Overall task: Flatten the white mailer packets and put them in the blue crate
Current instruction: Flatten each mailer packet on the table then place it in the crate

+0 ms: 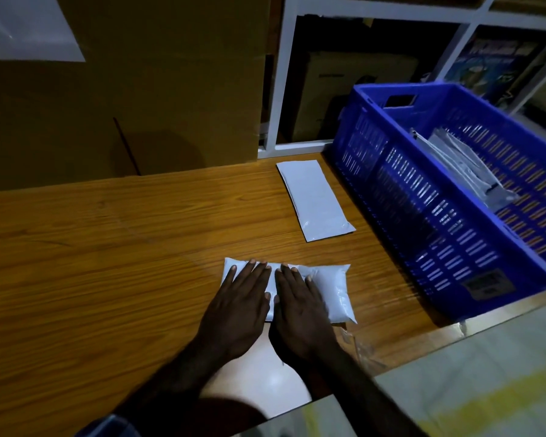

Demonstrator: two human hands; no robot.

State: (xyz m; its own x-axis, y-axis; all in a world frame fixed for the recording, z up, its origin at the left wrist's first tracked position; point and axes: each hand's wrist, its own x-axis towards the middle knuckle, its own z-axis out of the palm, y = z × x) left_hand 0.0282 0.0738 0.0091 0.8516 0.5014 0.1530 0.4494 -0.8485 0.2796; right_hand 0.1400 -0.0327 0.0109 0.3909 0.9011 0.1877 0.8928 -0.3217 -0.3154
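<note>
A puffy white mailer packet (331, 291) lies on the wooden table near its front edge. My left hand (237, 307) and my right hand (300, 310) press flat on its left and middle parts, fingers straight and side by side. Its right end bulges with air. A second white mailer packet (316, 198) lies flat farther back on the table. The blue crate (423, 222) stands to the right, holding several white packets (464, 165) stacked against its far wall.
A large cardboard box (139, 89) stands at the back left of the table (92, 247). A white shelf frame (281, 89) with dark items is behind the crate. The table's front edge runs close by on the right, with floor beyond.
</note>
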